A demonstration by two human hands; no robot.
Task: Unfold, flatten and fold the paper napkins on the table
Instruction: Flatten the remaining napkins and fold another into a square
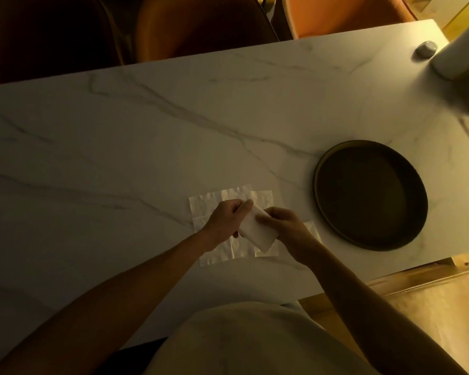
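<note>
both hands pinch a folded napkin just above the table: left hand on its far edge, right hand on its side. flat sheets lie beneath. looks like the unfold start; next, peel the layers apart.

Table open left and ahead; dark round tray blocks right; white cylinder far right corner.

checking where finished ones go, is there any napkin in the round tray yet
No, the dark round tray holds nothing, and the folded napkin is held in both hands.
</note>
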